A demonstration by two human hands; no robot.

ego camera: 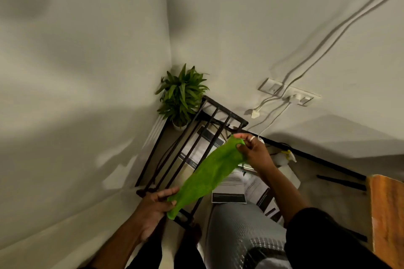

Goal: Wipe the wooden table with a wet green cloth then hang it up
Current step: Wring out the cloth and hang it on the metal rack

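Nearest the camera, the left hand pinches the lower end of the green cloth, its grip closed on the fabric just above the near end of a black metal rack. The cloth runs up and away as a taut, stretched band to the right hand, whose fingers are likewise clamped on the far end, a ring showing on one finger. So the cloth is held in the air between both hands, over the rack's parallel bars, not yet resting on any of them. Printed papers lie below the bars. Farther back a potted plant stands in the corner, and a wall socket with cables sits on the wall.

This looks like the hanging step; no wooden desk is in view. The next move likely calls for lowering the spread cloth across a bar, then letting go evenly.
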